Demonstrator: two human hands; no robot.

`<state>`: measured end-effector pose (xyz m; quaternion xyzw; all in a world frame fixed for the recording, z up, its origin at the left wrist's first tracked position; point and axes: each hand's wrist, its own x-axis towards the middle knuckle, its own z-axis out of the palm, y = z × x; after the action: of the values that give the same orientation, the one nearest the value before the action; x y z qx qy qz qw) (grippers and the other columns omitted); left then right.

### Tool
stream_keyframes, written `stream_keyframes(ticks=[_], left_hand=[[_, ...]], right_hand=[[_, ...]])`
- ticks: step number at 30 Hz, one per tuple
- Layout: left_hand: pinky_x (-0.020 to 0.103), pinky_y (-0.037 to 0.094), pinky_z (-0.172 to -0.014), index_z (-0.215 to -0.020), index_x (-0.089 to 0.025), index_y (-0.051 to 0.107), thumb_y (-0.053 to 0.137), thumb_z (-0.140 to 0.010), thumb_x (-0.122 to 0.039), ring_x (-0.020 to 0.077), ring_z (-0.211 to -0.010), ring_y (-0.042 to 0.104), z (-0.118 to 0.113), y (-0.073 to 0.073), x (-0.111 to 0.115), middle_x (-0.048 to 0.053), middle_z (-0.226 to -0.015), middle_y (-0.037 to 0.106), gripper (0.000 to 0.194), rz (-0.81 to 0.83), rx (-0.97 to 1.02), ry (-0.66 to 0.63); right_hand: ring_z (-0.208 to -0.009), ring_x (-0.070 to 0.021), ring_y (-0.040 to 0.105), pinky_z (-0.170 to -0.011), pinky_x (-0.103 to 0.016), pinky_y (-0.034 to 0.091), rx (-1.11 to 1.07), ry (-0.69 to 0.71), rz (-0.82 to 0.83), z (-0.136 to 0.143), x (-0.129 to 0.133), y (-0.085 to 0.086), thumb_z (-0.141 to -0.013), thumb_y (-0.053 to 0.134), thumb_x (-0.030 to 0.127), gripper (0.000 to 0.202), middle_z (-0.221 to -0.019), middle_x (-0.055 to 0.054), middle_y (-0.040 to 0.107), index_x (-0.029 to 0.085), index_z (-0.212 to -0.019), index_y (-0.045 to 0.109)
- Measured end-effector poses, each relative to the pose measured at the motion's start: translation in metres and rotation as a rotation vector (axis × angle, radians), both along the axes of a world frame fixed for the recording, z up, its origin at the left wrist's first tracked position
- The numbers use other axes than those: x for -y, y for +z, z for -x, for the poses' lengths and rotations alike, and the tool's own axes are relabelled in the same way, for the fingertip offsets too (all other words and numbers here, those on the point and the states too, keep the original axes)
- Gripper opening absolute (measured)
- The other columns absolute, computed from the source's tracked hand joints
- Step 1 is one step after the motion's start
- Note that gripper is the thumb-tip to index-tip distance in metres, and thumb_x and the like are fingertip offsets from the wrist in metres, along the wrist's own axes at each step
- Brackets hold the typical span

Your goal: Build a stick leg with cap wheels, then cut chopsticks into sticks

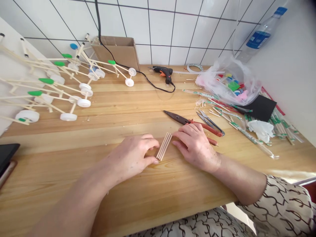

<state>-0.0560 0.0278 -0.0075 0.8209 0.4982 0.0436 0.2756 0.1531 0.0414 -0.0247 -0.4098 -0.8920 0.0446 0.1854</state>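
Observation:
Several short wooden sticks (pixel 164 146) lie side by side in a small row on the table, between my two hands. My left hand (pixel 138 152) rests at their left side, thumb and fingers apart, with the thumb tip close to the lower ends. On the other side my right hand (pixel 195 144) lies with its fingertips near the upper right of the row, fingers bent and holding nothing. Just beyond the right hand are long-nose pliers (pixel 177 117) with red handles, partly covered by that hand. Small thread snips (pixel 209 121) lie beside the pliers.
Stick-built models with white wheels (pixel 68 117) crowd the left. A cardboard box (pixel 117 52), a black glue gun (pixel 164 73) and a tape roll (pixel 195 67) stand at the back. A plastic bag (pixel 227 82), wrapped sticks (pixel 251 138) and a bottle (pixel 259 38) occupy the right.

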Motion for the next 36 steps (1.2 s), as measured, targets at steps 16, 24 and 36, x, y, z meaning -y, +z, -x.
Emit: stream_keyframes(ticks=[16, 24, 36], left_hand=[[0.026, 0.037, -0.058, -0.076, -0.02, 0.061, 0.069, -0.068, -0.037, 0.0141, -0.065, 0.054, -0.0068, -0.0028, 0.0035, -0.001, -0.076, 0.061, 0.021, -0.073, -0.026, 0.027], [0.025, 0.036, -0.058, -0.074, -0.02, 0.059, 0.067, -0.069, -0.036, 0.0134, -0.064, 0.053, -0.0071, -0.0048, 0.0048, -0.003, -0.074, 0.059, 0.018, -0.083, -0.029, 0.04], [0.025, 0.036, -0.057, -0.075, -0.021, 0.06, 0.069, -0.068, -0.036, 0.0133, -0.063, 0.053, -0.0069, -0.0056, 0.0045, -0.003, -0.074, 0.06, 0.019, -0.073, -0.009, 0.05]], right_hand=[[-0.084, -0.0238, 0.05, -0.08, -0.039, 0.035, 0.053, -0.023, 0.023, -0.0003, -0.0002, -0.0026, -0.086, 0.048, 0.023, 0.021, -0.085, -0.01, 0.06, 0.013, -0.093, 0.065], [-0.084, -0.0238, 0.05, -0.08, -0.039, 0.035, 0.051, -0.027, 0.036, -0.0002, 0.0005, -0.0028, -0.087, 0.047, 0.02, 0.021, -0.085, -0.01, 0.061, 0.013, -0.092, 0.066], [-0.084, -0.0231, 0.051, -0.08, -0.038, 0.035, 0.027, -0.012, 0.027, 0.001, -0.0018, -0.0027, -0.087, 0.046, 0.018, 0.021, -0.085, -0.01, 0.061, 0.013, -0.091, 0.066]])
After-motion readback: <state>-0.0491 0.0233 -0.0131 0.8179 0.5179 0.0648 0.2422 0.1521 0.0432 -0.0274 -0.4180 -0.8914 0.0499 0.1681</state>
